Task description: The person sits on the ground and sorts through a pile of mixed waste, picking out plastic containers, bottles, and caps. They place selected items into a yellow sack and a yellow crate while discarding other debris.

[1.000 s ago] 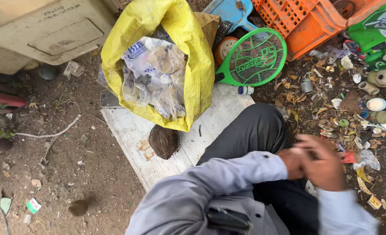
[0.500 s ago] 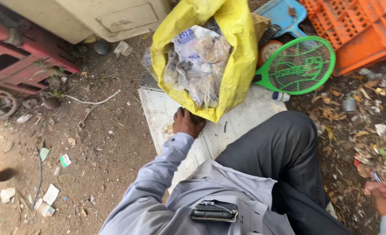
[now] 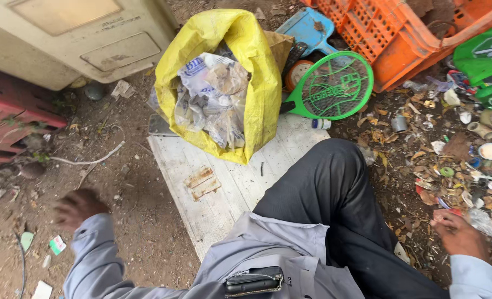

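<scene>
A seated person in grey sleeves and black trousers works among scattered litter. The left hand (image 3: 78, 207), blurred and holding nothing visible, now hangs over bare dirt, having left the white board (image 3: 213, 188) it touched half a second ago. The right hand (image 3: 457, 233) lies low among the scraps (image 3: 451, 182) at the right, its grip impossible to tell. The yellow sack (image 3: 240, 72) of crumpled plastic stands open on the board, a green mesh racket (image 3: 332, 86) beside it.

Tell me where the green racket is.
In the head view, the green racket lies top centre-right, between the yellow sack and the orange crate.
</scene>
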